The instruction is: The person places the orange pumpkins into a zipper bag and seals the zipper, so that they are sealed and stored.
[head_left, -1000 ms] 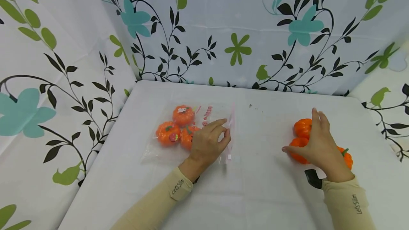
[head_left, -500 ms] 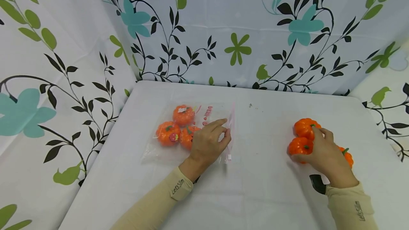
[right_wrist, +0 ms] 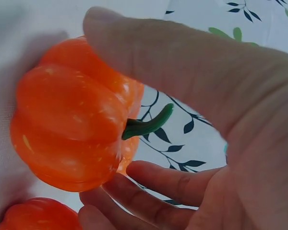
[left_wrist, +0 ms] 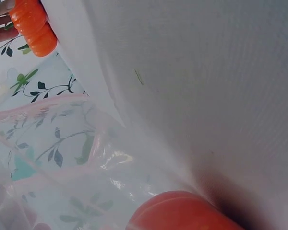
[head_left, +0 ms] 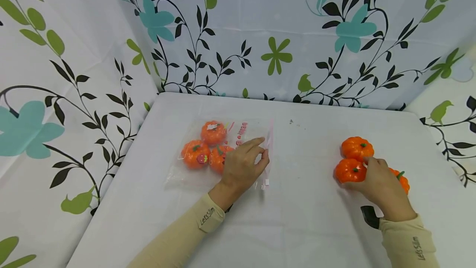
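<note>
My left hand (head_left: 243,163) holds the mouth of a clear zip bag (head_left: 186,179) by its pink-edged opening. Three orange toy pumpkins (head_left: 195,154) lie inside the bag, one partly hidden by the hand. In the left wrist view, the pink zip edge (left_wrist: 43,103) stands raised and blurred fingers (left_wrist: 9,211) show through the plastic. At the right, my right hand (head_left: 381,187) grips a toy pumpkin (right_wrist: 72,120) with a green stem, thumb on one side and fingers on the other. Another pumpkin (head_left: 358,149) touches it, and a third (head_left: 401,181) is partly behind the hand.
A white-covered table (head_left: 297,226) lies under everything. Patterned curtain cloth (head_left: 238,32) with leaves and flowers hangs behind it and along both sides. Small dark specks (head_left: 291,122) mark the tabletop between bag and loose pumpkins.
My right hand has lowered and its fingers have closed around the near-left loose pumpkin. The left hand and the bag have stayed in place.
</note>
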`<state>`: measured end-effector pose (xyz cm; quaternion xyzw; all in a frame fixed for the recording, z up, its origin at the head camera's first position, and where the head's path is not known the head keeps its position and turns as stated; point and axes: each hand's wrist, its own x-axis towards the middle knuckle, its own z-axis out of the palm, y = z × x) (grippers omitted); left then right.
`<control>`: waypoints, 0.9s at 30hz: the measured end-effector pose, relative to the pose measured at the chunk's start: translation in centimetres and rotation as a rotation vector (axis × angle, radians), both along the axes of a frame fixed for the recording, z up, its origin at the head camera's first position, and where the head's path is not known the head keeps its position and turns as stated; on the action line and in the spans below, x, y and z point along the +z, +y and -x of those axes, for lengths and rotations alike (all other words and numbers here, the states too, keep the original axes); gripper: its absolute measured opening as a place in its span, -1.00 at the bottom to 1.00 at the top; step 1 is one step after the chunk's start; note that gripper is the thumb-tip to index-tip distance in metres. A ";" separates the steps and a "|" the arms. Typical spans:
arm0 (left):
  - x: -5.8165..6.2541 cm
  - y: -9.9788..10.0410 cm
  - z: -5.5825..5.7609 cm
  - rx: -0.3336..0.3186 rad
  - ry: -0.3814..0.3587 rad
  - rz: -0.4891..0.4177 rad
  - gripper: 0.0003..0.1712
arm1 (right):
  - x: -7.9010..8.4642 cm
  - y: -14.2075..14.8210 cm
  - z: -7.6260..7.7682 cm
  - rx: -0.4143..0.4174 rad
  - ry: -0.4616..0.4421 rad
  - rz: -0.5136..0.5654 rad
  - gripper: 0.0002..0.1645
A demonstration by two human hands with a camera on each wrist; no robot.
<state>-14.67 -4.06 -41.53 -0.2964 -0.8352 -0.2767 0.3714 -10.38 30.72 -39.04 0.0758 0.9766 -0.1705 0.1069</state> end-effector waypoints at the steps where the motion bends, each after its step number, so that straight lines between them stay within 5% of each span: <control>1: 0.0 0.0 0.0 0.000 0.000 0.000 -0.90 | -0.1 0.0 0.0 -0.003 -0.005 -0.003 0.29; 7: 0.1 0.0 -0.1 0.001 0.002 -0.004 -0.90 | -0.4 0.1 0.1 0.000 -0.024 -0.026 0.11; 12: 0.1 0.0 -0.2 0.008 0.009 -0.013 -0.90 | 0.1 -0.7 0.5 0.047 -0.001 0.046 0.15; 27: 0.6 0.1 -0.3 0.061 -0.002 -0.034 -0.88 | 2.0 -8.4 3.0 0.193 0.116 0.186 0.03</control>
